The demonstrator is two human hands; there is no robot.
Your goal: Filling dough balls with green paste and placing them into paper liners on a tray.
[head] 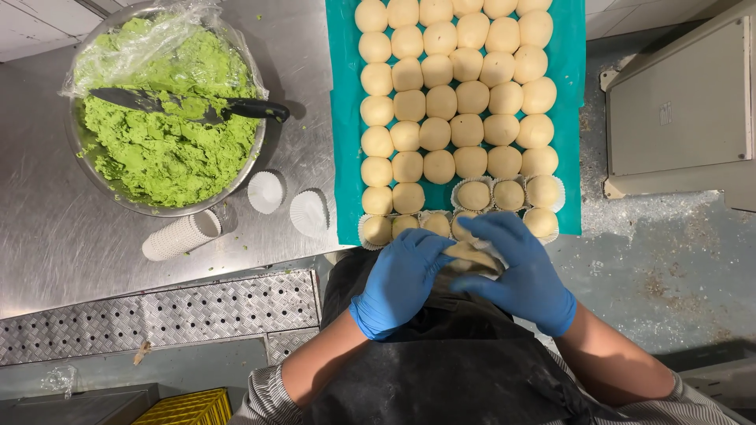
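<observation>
Fingers (pixel 429 250) of both gloved hands curl in around one pale dough piece (pixel 471 256), held just over the near edge of the teal tray (pixel 342 157), close to the person's apron (pixel 441 370). The left hand (pixel 402 279) cups it from the side with its fingers bent inward. The right hand (pixel 524 275) lies over the top, fingers half closed and spread across the dough, and seems to be pressing or folding it. A bit of white paper shows between the hands; I cannot tell whether it is a cup already round the dough.

Judging from how things lie, the work is at an early stage. Only the two nearest rows of dough balls sit in white paper cups (pixel 508 195): three on the right of the second row, and most of the front row. The many bare dough balls (pixel 441 102) further up the tray, row upon row, have no cups yet. So I would say a small share is done and most of it remains.

To the left, on the steel counter (pixel 47 236), a metal bowl (pixel 252 157) holds green paste (pixel 165 134) with a black-handled spatula (pixel 197 106) lying across it and cling film pushed back at the rim. Just below the bowl a stack of paper cups (pixel 181 234) lies on its side, and two loose cups (pixel 287 203) stand near it.

Both forearms come up from the bottom of the view, bare below striped sleeves, and angle inward so the wrists meet over the dough.
</observation>
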